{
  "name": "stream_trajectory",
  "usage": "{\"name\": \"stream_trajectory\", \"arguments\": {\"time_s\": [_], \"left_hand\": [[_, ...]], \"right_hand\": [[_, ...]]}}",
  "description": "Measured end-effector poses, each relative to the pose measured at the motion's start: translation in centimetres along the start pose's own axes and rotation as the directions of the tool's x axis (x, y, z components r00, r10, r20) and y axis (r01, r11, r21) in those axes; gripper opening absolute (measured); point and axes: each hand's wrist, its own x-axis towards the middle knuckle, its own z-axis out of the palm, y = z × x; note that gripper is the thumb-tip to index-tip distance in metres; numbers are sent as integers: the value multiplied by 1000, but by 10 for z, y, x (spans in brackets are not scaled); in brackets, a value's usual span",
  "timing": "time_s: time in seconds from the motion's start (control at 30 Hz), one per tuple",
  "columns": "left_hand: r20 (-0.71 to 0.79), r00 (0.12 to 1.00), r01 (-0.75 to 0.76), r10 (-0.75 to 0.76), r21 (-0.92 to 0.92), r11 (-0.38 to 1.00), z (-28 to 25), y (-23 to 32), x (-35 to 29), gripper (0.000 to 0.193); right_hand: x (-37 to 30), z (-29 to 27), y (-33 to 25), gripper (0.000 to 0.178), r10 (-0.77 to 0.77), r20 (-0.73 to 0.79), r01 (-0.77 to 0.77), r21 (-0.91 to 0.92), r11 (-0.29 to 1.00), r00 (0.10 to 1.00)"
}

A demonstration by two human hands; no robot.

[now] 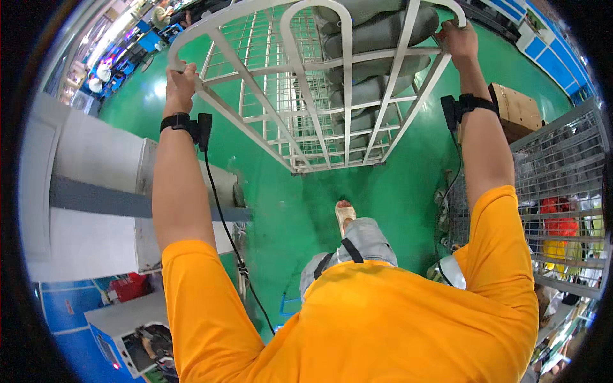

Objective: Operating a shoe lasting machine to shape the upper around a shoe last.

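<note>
In front of me stands a tall white metal cage trolley (347,70) with bar ends and wire mesh sides. My left hand (181,85) is closed round its left upright edge. At the opposite upper corner, my right hand (461,43) grips the frame. Several long, rounded dark grey pieces (377,35) are stacked inside the trolley's right half; bars partly cover them, and I cannot make out their kind. Both my arms reach forward, with a black strap and cabled device on each wrist. One foot (345,210) shows on the floor behind the trolley.
White, bulky equipment (96,153) stands close on my left. On the right are a wire mesh cage (562,166) holding coloured items and a cardboard box (520,108). The floor (281,210) is green. A seated person (163,14) is far off at the upper left.
</note>
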Motion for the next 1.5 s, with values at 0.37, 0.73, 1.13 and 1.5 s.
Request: {"name": "stream_trajectory", "arguments": {"time_s": [0.37, 0.73, 1.13, 1.5], "left_hand": [[-196, 972, -146, 131, -68, 987, -95, -13, -136, 33], [-507, 862, -3, -21, -48, 999, -164, 0, -364, 37], [-726, 660, 241, -193, -39, 970, -188, 79, -605, 40], [-796, 600, -125, -77, -188, 974, -174, 83, -756, 28]], "right_hand": [[-75, -51, -83, 27, -39, 0, 39, 110, 993, 999], [-207, -141, -120, 29, -65, 107, -11, 592, 806, 992], [-304, -275, -135, 25, -70, 108, 4, 514, 858, 992], [-339, -335, -103, 36, -127, 66, 69, 553, 830, 990]]}}
